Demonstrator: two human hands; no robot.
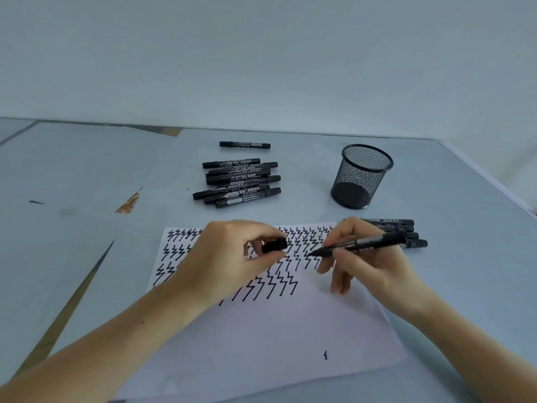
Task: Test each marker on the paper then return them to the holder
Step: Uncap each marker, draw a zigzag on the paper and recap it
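My right hand [366,260] holds an uncapped black marker [369,242] nearly level above the white paper [276,333], its tip pointing left. My left hand [232,257] pinches the marker's black cap [274,246] just left of that tip, a small gap between them. The paper carries rows of black zigzag strokes across its upper half. The black mesh holder [361,175] stands upright beyond the paper to the right, with no markers showing inside. A pile of capped black markers [238,181] lies beyond the paper at centre, with one single marker [245,145] farther back.
A few more black markers [406,231] lie side by side at the paper's top right corner, partly behind my right hand. Large pale sheets cover the table; brown wood shows through a gap [129,202] at left. The table's right edge [494,184] runs diagonally.
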